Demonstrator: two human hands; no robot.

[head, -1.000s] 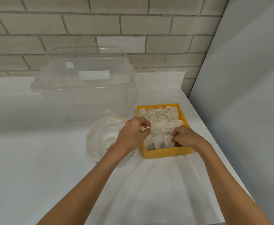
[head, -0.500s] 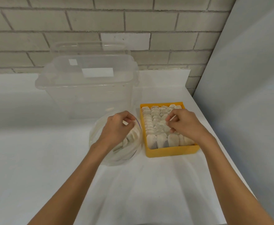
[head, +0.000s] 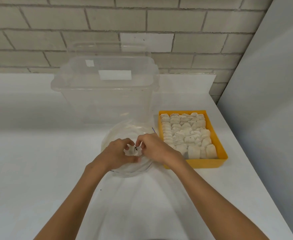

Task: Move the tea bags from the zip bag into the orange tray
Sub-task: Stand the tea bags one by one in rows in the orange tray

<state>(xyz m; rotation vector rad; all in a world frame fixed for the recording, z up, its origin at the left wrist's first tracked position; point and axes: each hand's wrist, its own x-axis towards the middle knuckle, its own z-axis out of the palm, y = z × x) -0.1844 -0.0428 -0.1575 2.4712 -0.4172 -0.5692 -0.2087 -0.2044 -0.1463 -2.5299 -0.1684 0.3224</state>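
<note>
One table [head: 38,170]: white, everything stands on it.
Clear bin [head: 106,104]: at the back, behind the zip bag.
Orange tray [head: 194,163]: packed with tea bags [head: 185,132].
Zip bag [head: 130,170]: just left of the tray, under both hands.
Left hand [head: 116,153]: curled round a single tea bag [head: 132,151] over the zip bag.
Right hand [head: 154,148]: pinching its top edge.

Soft, diffuse light fills the view, and no shadow has a hard edge. The white tabletop [head: 38,170] is bright but slightly grey. A broad dim band crosses it to the left of the clear container [head: 106,94], and pale fanned shadows spread toward the lower edge. A faint sheen marks the container's rim and the zip bag [head: 125,134]. Wide-angle distortion bows the mortar lines of the brick wall [head: 38,32]. Fine detail is smeared: the tea bags [head: 185,134] in the orange tray [head: 194,164] blur together.
</note>
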